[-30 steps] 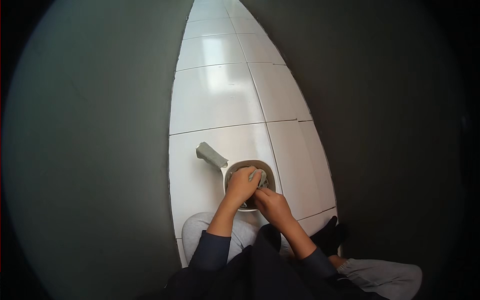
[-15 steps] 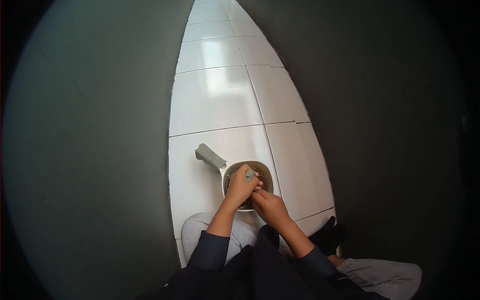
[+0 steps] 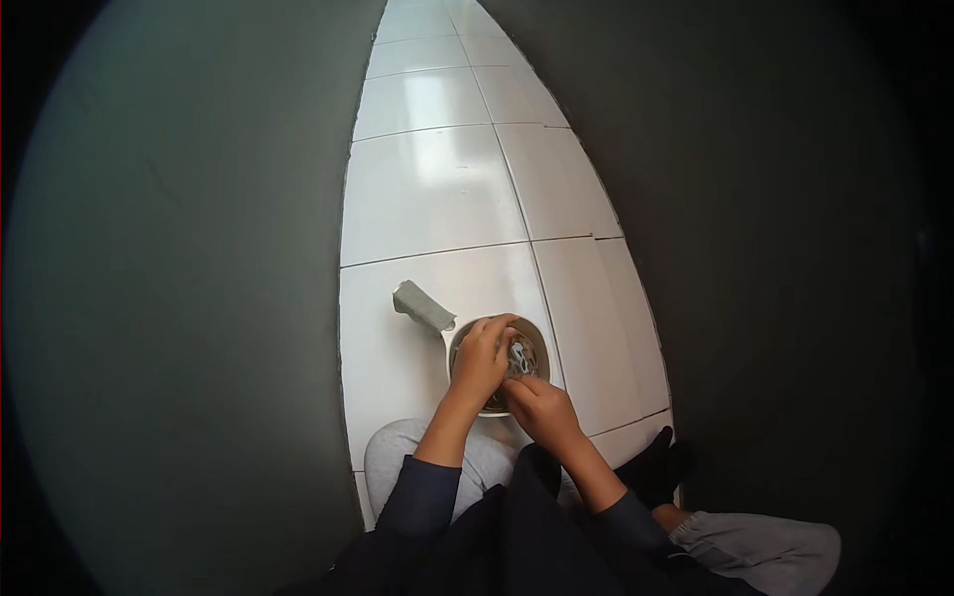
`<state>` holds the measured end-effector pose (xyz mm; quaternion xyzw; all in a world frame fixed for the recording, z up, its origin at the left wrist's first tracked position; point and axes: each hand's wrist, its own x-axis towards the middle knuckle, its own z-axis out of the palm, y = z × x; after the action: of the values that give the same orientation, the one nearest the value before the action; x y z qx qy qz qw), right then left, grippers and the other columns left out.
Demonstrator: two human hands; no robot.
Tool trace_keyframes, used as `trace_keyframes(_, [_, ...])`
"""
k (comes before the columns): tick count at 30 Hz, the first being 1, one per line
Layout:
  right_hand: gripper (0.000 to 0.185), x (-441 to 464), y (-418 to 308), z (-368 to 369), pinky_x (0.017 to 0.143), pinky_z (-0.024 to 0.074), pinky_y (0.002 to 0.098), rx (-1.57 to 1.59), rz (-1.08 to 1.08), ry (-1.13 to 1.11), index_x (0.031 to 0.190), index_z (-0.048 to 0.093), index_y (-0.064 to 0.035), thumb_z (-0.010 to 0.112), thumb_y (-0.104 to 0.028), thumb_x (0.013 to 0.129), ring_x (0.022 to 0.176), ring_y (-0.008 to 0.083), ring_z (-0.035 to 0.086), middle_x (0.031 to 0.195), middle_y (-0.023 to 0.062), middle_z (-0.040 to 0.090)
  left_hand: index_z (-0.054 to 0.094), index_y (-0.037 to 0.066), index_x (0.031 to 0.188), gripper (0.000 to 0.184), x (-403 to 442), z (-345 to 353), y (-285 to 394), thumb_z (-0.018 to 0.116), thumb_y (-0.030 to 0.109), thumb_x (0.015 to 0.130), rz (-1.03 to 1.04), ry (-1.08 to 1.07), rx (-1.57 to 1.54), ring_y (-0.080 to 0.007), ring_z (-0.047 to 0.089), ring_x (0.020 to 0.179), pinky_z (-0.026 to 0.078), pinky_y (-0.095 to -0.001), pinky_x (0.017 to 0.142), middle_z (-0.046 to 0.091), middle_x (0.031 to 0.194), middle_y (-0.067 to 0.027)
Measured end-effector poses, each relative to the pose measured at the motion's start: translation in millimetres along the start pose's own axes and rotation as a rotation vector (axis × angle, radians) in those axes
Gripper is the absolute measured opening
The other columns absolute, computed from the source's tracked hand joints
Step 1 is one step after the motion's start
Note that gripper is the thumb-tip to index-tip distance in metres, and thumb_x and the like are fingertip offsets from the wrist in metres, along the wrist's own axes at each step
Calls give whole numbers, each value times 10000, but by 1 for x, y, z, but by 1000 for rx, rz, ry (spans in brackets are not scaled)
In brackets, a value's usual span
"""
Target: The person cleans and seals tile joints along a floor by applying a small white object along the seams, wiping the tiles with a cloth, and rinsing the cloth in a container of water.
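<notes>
A white dipper with a rounded body stands on the floor in front of my knees. Its handle, at upper left, is covered by grey-green cloth-like material. My left hand reaches over the dipper's opening, its fingers stretched toward the far rim. A crumpled, pale grey cloth-like piece shows inside, just right of those fingers. At the near right rim, my right hand has its fingers pinched together against this piece. The hands hide much of the dipper's inside, which looks dark and brownish.
White glossy floor tiles run forward in a narrow strip between dark grey walls on both sides. My grey-trousered knee is close to the dipper's near left side. A foot in a dark sock lies at right.
My left hand has loosened from the bunched grey piece and spread its fingers forward. The piece now shows lower inside the dipper. My right hand stays close by, still pinching.
</notes>
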<state>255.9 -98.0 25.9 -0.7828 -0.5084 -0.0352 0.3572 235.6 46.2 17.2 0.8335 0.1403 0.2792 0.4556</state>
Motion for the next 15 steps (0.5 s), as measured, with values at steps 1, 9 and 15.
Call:
trace_keyframes(1, [186,-1,1,1,612,521,345,-1,4,2,921,607,-49,639,-58,737,723,263,628,856,96,619,614,56,1035,172,1,0,0,542,104,887,1,-4,-1,-380,595,873,473,-421,755,620,948,-194])
trace_keyframes(9, [177,-3,-1,0,627,521,343,-8,4,24,903,596,-45,643,-57,733,749,266,628,867,100,619,616,13,866,157,0,7,-2,563,160,881,-49,-15,-11,-406,597,711,469,-447,635,626,766,-212])
trace_keyframes(15, [163,-1,-3,2,593,501,351,-28,-4,49,850,558,-43,635,-47,706,702,261,605,788,88,578,597,-24,739,249,-1,4,7,567,177,884,-111,-9,18,-378,574,590,428,-393,528,569,642,-221])
